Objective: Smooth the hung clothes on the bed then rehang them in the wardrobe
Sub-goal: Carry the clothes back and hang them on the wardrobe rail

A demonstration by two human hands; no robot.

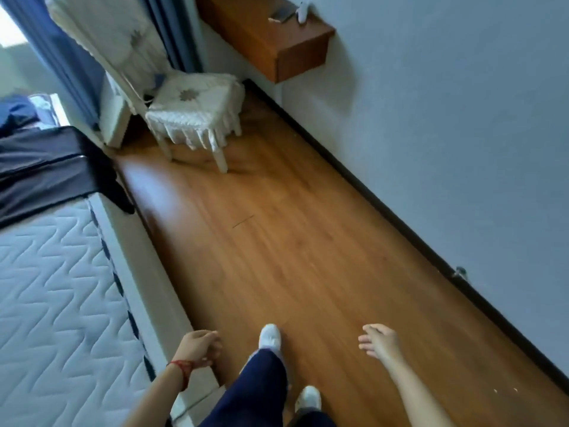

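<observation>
Lying across the far end of the bed (61,272), a dark garment (46,167) is seen spread flat on the quilted mattress, its long axis running roughly left to right in the view, from the left frame edge towards the bed's floor-side edge. One dark end of it hangs over that edge and points down towards the wooden floor (261,241). The garment's left part is cut off by the frame, so its full shape and kind cannot be made out; a paler line crosses it lengthwise. A second, blue piece of cloth (15,112) is glimpsed beyond it at the left edge, mostly out of view and blurred.

The left hand (200,348) is held low beside the bed's edge, its fingers loosely curled with nothing in them; a red cord (181,365) is worn at the wrist. The right hand (380,342) is held over the floor, well apart from the garment, its fingers straight and spread, holding nothing.

Dark trouser legs and white shoes (270,335) are seen between the hands. A chair (184,112) with a pale fringed cover stands near a blue curtain (77,57). A wooden shelf (277,44) is fixed to the wall (446,134); small objects on it are too blurred to identify. No wardrobe can be seen
</observation>
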